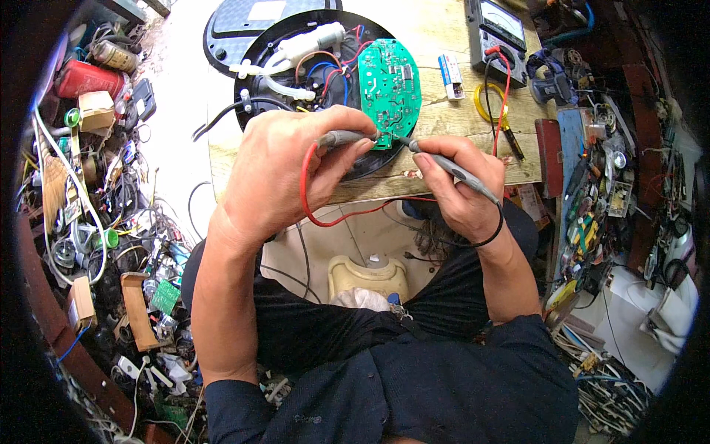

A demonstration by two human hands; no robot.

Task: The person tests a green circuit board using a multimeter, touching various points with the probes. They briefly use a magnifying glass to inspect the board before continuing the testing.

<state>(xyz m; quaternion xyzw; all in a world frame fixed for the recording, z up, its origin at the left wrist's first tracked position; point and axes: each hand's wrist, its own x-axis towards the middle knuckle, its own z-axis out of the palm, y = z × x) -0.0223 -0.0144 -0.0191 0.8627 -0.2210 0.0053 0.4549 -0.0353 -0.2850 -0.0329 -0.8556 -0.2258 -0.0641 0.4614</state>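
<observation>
Across the wooden worktop a round black appliance base is lying opened up, its white tubing and red, blue and black wires exposed, and a green circuit board is sitting tilted on its right half. Behind it, at the far right of the worktop, an analogue multimeter is lying face up with its leads running down toward the person, and a small blue and white box is resting between the meter and the board. Heaps of scrap parts and cables are crowding the floor on both sides. The person is sitting at the near edge with both arms reaching forward. Their left hand is closing around a grey probe with a red lead, pinching it between thumb and fingers, its tip pointing at the lower edge of the board. Their right hand is gripping a second grey probe with a black lead like a pen, its tip meeting the same lower edge, just beside the first. Judging by this, the opening up is done and the probing is under way; the base is not yet closed, and its cover plate is lying apart at the back.
</observation>
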